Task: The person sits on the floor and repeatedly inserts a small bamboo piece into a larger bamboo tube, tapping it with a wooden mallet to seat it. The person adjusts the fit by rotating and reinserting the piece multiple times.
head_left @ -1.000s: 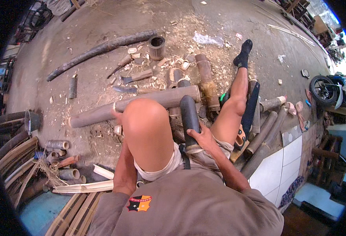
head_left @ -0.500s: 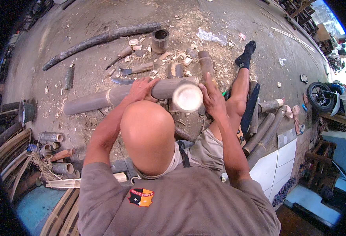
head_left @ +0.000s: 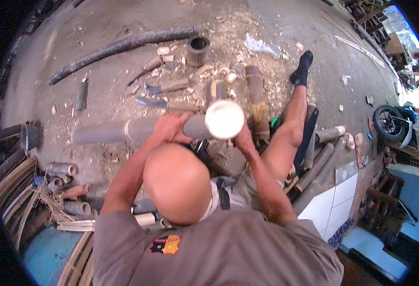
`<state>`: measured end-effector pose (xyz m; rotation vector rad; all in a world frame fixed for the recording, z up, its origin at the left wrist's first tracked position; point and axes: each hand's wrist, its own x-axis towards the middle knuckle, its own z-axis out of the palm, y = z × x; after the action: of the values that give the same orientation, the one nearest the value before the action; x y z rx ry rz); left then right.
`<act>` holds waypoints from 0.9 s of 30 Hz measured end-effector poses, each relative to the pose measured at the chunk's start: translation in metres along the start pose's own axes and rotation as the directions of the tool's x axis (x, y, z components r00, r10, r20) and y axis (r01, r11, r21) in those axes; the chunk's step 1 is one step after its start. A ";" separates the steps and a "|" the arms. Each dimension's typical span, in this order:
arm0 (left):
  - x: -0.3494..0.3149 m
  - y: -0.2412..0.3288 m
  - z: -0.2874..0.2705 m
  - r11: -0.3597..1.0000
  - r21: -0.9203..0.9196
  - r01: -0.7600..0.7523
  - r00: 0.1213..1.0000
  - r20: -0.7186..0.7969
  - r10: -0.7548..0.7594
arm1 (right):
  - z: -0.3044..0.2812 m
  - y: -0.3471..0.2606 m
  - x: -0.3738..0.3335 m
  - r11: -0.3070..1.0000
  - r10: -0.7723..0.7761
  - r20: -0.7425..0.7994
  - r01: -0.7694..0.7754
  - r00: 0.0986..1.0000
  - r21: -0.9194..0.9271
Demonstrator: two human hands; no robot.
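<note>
Under my left hand [head_left: 169,127] is a thick grey-brown bamboo pole [head_left: 102,134], which lies crosswise beyond my bent knee [head_left: 178,178]. The fingers are wrapped over it near its right part. A round piece with a pale, flat face [head_left: 224,120] covers the pole's right end; whether the two are joined I cannot tell. My right hand [head_left: 242,139] is at the lower right edge of this piece, fingers curled in beneath it and partly hidden. Beyond the pole lie a curved blade [head_left: 150,102] and a hatchet-like tool [head_left: 166,86] with a wooden handle.
Wood chips, a hollow bamboo cup [head_left: 198,51] and a long dark pole [head_left: 123,47] lie farther off. A brown bamboo tube [head_left: 255,90] is beyond my right hand. Bamboo pieces [head_left: 314,167] lie at right; split strips [head_left: 16,183] are stacked at left. My right leg [head_left: 290,124] stretches forward.
My right hand has come nearer and leftward, from the side of the round pale-faced piece to its lower edge. The pole's right part has swung toward me. My left hand stays on it.
</note>
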<state>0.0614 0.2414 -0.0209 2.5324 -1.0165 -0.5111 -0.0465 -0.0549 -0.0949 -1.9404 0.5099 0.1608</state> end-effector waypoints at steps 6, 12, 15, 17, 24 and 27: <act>-0.007 -0.016 -0.031 0.992 -0.058 -0.111 0.985 -0.137 0.102 | -0.029 -0.091 -0.013 0.990 0.121 0.099 -0.112 0.988 -0.089; 0.019 -0.011 -0.021 0.999 0.023 0.030 1.000 -0.007 -0.030 | -0.002 -0.021 0.003 0.999 0.016 0.049 -0.015 0.999 -0.031; 0.006 -0.017 -0.006 0.999 -0.042 0.022 0.998 0.051 -0.020 | -0.006 -0.021 0.015 0.974 0.199 0.138 -0.211 0.970 0.078; -0.001 -0.017 -0.023 0.997 -0.060 -0.049 0.996 -0.077 0.044 | -0.015 -0.051 0.003 0.970 0.235 0.158 -0.242 0.959 0.029; 0.012 -0.014 0.023 1.000 0.008 0.009 0.999 0.046 -0.010 | -0.005 0.015 -0.014 0.945 0.231 0.255 -0.279 0.939 0.172; 0.006 -0.018 0.020 0.999 -0.014 0.045 0.999 0.025 -0.045 | -0.014 -0.016 0.004 0.947 0.239 0.264 -0.284 0.935 0.151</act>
<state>0.0666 0.2455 -0.0472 2.5474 -0.9627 -0.5615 -0.0379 -0.0638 -0.0772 -1.6357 0.5970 0.4994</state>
